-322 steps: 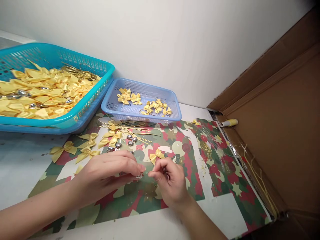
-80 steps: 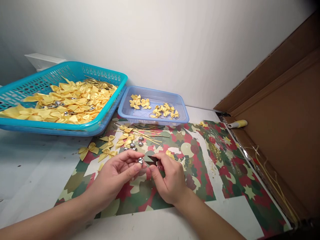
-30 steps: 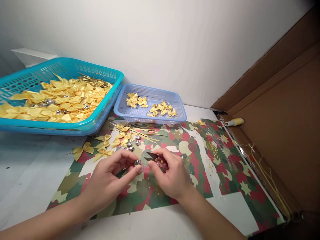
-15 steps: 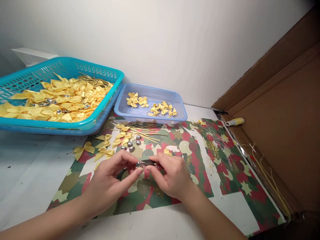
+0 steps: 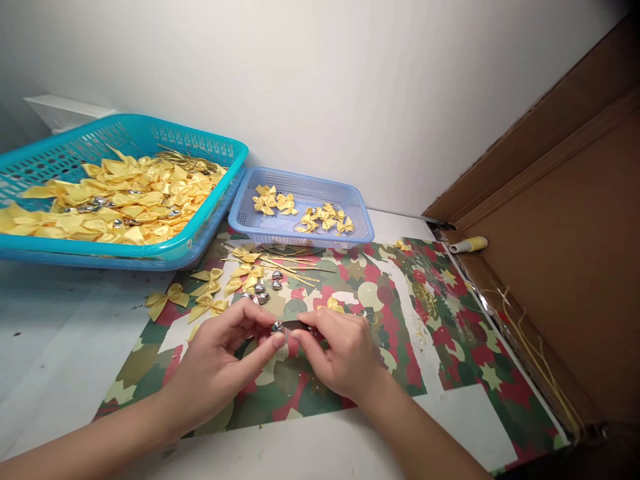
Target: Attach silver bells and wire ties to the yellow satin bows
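Between thumb and forefinger, my left hand (image 5: 227, 363) pinches a small shiny silver bell (image 5: 277, 327). My right hand (image 5: 340, 350) is closed on a slim dark tool (image 5: 294, 325), mostly covered by the fingers; its tip meets the bell's right side, and its exact kind is unclear. Just beyond my left hand lie several loose silver bells (image 5: 260, 292) and several yellow ribbon bows (image 5: 207, 303). Gold wire ties (image 5: 295, 263) are spread behind them. One bow (image 5: 333, 305) lies just past my right hand.
A turquoise basket (image 5: 187, 241) heaped with yellow bows, bells and gold ties stands at the left. Beside it is a smaller blue basket (image 5: 300, 238) with several bows. A patterned sheet (image 5: 360, 383) covers the tabletop. Cardboard (image 5: 560, 220) walls the right side, with a white-yellow tube (image 5: 469, 245) nearby.
Both hands stay almost in place. The bell and the tool's tip have shifted very slightly between my fingers.
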Demonstrator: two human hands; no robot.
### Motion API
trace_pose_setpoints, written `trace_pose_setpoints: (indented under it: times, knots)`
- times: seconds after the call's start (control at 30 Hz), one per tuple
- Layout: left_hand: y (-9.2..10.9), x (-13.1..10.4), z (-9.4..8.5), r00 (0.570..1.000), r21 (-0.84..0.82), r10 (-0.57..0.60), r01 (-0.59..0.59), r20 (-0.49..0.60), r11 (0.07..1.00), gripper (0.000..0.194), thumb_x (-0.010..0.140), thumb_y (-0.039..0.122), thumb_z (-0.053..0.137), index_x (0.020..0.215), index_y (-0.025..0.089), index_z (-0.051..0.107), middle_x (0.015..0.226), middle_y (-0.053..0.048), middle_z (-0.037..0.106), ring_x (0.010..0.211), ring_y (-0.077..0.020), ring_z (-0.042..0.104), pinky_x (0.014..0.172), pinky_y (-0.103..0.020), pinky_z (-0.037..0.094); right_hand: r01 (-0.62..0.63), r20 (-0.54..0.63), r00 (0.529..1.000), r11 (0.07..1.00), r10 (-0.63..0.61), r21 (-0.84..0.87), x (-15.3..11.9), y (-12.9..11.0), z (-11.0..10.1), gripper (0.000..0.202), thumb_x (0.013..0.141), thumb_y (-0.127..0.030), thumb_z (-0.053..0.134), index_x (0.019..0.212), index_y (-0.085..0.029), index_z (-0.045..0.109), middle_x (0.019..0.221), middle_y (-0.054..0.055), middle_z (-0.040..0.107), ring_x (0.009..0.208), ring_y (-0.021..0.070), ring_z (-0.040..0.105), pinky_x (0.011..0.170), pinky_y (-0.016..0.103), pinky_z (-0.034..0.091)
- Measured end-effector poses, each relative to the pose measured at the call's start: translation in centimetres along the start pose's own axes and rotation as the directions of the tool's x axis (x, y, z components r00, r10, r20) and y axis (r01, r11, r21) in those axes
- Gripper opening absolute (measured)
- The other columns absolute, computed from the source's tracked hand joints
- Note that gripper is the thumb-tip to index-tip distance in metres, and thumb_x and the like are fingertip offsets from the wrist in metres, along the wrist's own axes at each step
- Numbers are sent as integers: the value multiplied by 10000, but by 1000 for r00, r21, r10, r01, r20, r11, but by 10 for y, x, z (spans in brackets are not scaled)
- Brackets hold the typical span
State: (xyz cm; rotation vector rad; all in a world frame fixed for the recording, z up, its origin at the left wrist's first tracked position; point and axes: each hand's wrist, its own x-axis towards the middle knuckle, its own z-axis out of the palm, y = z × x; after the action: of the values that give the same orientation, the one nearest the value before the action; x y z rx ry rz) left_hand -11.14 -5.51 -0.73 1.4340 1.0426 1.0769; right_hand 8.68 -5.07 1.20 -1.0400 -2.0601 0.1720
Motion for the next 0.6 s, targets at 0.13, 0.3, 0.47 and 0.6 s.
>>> trace_pose_setpoints:
  times: [0.13, 0.3, 0.47, 0.6]
  knots:
    - [1, 0, 1, 1000, -13, 27, -27, -12, 1000, 98, 868, 275, 692, 869, 242, 600, 813, 21, 595, 733, -154, 684, 656, -243, 601, -102, 29, 995, 990, 100, 94, -1, -4, 2, 183, 942, -262, 559, 839, -154, 665, 611, -9, 652, 514, 107, 552, 509, 224, 381]
    - [0, 1, 2, 995, 24, 93, -92, -36, 995, 83, 872, 260, 685, 872, 253, 602, 837, 16, 598, 765, -145, 631, 651, -220, 588, -319, 146, 946, 912, 289, 259, -1, -9, 2, 158, 916, -276, 579, 851, -168, 674, 621, -12, 651, 539, 105, 545, 533, 213, 390]
    - [0, 2, 2, 988, 55, 151, -149, -34, 987, 58, 886, 246, 669, 869, 261, 616, 872, 8, 636, 837, -160, 649, 701, -223, 591, -487, 246, 873, 779, 421, 396, -1, -11, 5, 181, 901, -316, 582, 804, -176, 645, 597, -25, 566, 514, 98, 462, 496, 216, 351]
    - [-1, 2, 2, 993, 10, 117, -117, -19, 993, 62, 901, 270, 658, 873, 263, 602, 897, 8, 659, 826, -168, 682, 740, -263, 602, -572, 291, 820, 668, 493, 476, -1, -9, 7, 171, 883, -311, 589, 764, -188, 589, 581, -39, 516, 503, 95, 403, 474, 219, 312]
